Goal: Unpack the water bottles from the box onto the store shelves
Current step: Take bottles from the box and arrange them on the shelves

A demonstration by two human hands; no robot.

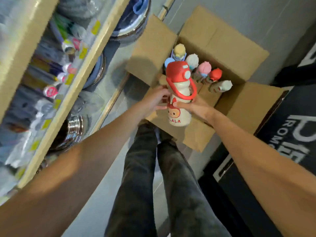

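above the box (239,106), bottle (179,106) upright

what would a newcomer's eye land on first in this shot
The cream bottle with a red lid, dead centre, held between the left hand and right hand. Just beyond it, the open cardboard box on the floor holds more bottles with pastel and red caps; blurred store shelves run down the left.

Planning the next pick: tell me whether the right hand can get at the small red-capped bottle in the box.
Probably not yet: the right hand grips the cream bottle together with the left hand. Otherwise the way looks free: the box is open, the red-capped bottle uncovered.
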